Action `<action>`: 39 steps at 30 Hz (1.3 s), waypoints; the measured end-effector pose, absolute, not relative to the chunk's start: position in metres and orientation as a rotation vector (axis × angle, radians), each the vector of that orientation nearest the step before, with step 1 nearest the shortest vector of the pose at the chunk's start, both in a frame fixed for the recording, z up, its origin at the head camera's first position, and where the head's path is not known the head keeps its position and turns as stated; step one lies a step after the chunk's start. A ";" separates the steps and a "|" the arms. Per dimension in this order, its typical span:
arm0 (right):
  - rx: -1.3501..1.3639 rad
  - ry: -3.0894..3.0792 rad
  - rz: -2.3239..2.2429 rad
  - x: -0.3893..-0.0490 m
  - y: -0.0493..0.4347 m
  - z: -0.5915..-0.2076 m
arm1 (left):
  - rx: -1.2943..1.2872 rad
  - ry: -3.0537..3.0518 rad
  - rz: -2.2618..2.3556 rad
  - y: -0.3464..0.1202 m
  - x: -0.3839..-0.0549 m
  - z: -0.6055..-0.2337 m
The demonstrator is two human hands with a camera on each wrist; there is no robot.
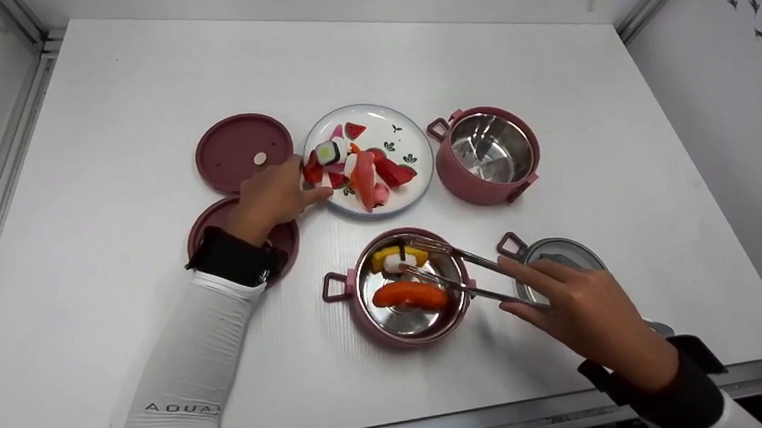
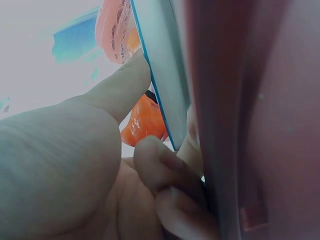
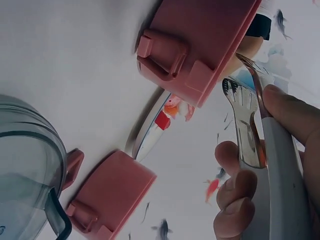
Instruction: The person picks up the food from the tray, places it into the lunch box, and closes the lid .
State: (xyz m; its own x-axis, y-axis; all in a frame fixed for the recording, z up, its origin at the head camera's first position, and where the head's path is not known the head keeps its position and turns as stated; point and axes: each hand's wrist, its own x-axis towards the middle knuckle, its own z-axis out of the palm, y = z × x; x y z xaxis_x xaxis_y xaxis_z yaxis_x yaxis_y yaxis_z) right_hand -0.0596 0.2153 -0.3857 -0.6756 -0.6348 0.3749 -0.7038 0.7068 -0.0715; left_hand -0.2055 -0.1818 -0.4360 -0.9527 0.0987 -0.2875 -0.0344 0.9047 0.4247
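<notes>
My right hand (image 1: 585, 301) holds metal tongs (image 3: 280, 175), reaching into the near pink pot (image 1: 368, 324). The tong tips are at a toy egg sushi (image 1: 381, 260), yellow with a white base and dark band; whether they squeeze it I cannot tell. An orange sausage-shaped piece (image 1: 409, 295) lies beside it in the pot. My left hand (image 1: 274, 194) grips the left rim of a white plate (image 1: 412, 129), thumb over the edge, other fingers partly hidden. On that plate lie a toy cucumber roll (image 1: 327, 152), a pink-topped sushi (image 1: 366, 182) and red pieces (image 1: 395, 171).
A second pink pot (image 1: 479, 188) stands at the plate's right. Two dark red round lids (image 1: 235, 147) lie at the left, the nearer one partly under my left arm. A grey see-through round vessel (image 1: 575, 248) stands on the right, partly covered by my right hand.
</notes>
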 end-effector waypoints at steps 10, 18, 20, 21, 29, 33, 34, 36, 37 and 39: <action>0.933 -2.600 0.309 -0.109 0.195 -0.392 | 0.028 2.758 0.630 -0.188 -0.206 -0.438; 0.792 -2.869 0.230 -0.155 0.171 -0.394 | 0.033 2.779 0.629 -0.190 -0.206 -0.443; 0.778 -2.900 0.219 -0.162 0.168 -0.396 | 0.037 2.777 0.632 -0.190 -0.205 -0.443; 0.775 -2.908 0.219 -0.164 0.167 -0.397 | 0.040 2.775 0.634 -0.190 -0.205 -0.443; 0.792 -2.890 0.278 -0.172 0.163 -0.405 | 0.051 2.768 0.639 -0.189 -0.206 -0.442; 0.810 -2.900 0.313 -0.174 0.162 -0.410 | 0.046 2.767 0.656 -0.188 -0.206 -0.442; 0.810 -2.906 0.324 -0.174 0.162 -0.410 | 0.046 2.767 0.658 -0.188 -0.205 -0.442; 0.803 -2.919 0.341 -0.174 0.162 -0.411 | 0.045 2.766 0.661 -0.188 -0.206 -0.442; 0.798 -2.925 0.348 -0.173 0.162 -0.411 | 0.043 2.767 0.660 -0.189 -0.206 -0.442; 0.787 -2.935 0.354 -0.173 0.163 -0.411 | 0.043 2.767 0.659 -0.189 -0.206 -0.443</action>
State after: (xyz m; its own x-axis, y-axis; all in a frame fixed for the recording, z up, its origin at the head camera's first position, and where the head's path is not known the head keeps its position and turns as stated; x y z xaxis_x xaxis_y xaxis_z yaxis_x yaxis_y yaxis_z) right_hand -0.1725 0.1627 -0.4114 -0.8646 -0.4830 0.1385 -0.5021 0.8412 -0.2007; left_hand -0.2060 -0.1889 -0.4425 -0.9558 0.0967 -0.2776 -0.0388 0.8945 0.4453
